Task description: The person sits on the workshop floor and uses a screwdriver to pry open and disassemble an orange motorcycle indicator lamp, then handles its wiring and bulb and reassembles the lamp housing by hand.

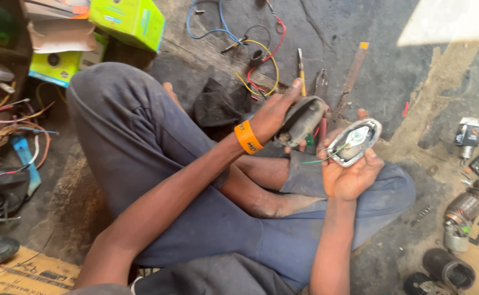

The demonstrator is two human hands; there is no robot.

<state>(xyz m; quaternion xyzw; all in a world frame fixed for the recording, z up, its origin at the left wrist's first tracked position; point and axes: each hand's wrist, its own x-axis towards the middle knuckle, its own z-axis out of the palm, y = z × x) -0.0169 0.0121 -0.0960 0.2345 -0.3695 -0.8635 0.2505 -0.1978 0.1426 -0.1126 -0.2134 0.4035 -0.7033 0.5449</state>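
Left hand (275, 117) wraps fingers around dark oval housing (302, 120). Right hand (348, 169) cups silver reflector plate (355, 142), fingertips curled on its rim, green wire (318, 160) trailing below thumb. Judged step: lamp unit split, halves apart. Next calls for aligning plate w/ housing.

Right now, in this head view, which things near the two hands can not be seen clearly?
- Dark housing: the left hand covers its near end, so the grip there is hidden.
- Lamp part: its underside lies against the right hand.
- Green wire: too thin to trace where it joins.
- Motor parts: cut off by the right edge.
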